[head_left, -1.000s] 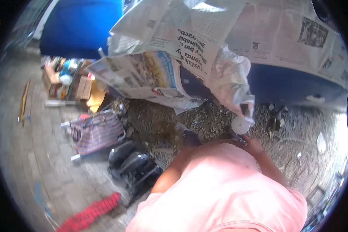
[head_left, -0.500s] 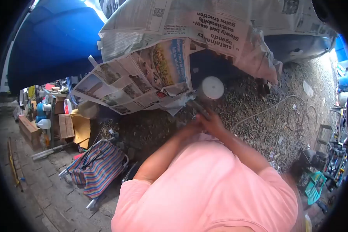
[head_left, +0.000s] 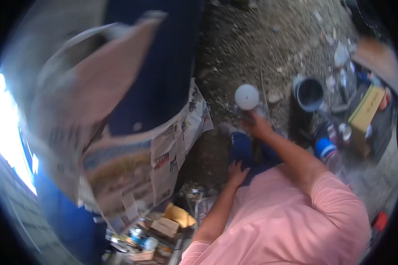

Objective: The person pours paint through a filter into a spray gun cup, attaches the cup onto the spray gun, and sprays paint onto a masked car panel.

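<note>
My right hand [head_left: 257, 126] is closed round the lower part of a tool with a round white top [head_left: 246, 97], held out over the gravel; the grip is partly hidden by my fingers. Nearer to my body, my left hand [head_left: 238, 173] rests on my dark blue trouser leg with its fingers apart and nothing in it. Printed newspaper sheets [head_left: 124, 176] hang to the left over a dark blue panel [head_left: 159, 75], slightly blurred. Neither hand touches the paper.
A grey bucket [head_left: 310, 94] stands on the gravel to the right. Beyond it are a yellow box [head_left: 367, 104], a blue-capped bottle [head_left: 325, 147] and scattered items. Cardboard [head_left: 165, 226] and clutter lie at the lower left. A red object [head_left: 380, 221] is at the right edge.
The view has swung right, bringing the bucket and boxes in. My hands, close together half a second ago, are now apart; the left has come onto my leg, while the right still holds the tool.
</note>
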Demonstrator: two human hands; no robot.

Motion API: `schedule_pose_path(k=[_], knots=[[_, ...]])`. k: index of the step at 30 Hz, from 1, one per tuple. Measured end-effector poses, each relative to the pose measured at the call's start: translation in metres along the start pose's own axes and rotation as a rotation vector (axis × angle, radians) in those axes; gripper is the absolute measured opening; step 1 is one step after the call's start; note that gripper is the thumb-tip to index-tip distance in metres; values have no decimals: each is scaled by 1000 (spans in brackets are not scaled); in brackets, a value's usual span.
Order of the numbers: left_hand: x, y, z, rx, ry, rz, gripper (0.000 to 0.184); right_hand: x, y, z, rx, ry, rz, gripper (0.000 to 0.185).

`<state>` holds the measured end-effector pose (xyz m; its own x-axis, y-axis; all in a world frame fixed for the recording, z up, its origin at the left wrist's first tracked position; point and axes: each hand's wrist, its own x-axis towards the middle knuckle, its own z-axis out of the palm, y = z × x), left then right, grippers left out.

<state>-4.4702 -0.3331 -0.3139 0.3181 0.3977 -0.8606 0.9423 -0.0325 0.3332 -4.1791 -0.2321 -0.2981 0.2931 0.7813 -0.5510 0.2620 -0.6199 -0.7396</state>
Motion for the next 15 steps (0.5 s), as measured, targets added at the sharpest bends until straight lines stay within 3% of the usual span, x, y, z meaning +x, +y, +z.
schedule_pose_path(k=[3, 4, 9, 11, 15], knots=[[32, -11, 13, 138, -202, -41, 85, 54, 76, 16, 63, 181, 185, 57], [45, -8, 17, 322, -145, -27, 83, 78, 110, 28, 64, 238, 218, 59], [124, -33, 23, 188, -124, -82, 65, 184, 245, 92, 3, 374, 306, 74], [133, -47, 23, 173, -116, -56, 57, 218, 250, 91, 35, 200, 403, 77], [142, -63, 13, 95, -60, 13, 44, 285, 293, 132, 17, 224, 349, 78]])
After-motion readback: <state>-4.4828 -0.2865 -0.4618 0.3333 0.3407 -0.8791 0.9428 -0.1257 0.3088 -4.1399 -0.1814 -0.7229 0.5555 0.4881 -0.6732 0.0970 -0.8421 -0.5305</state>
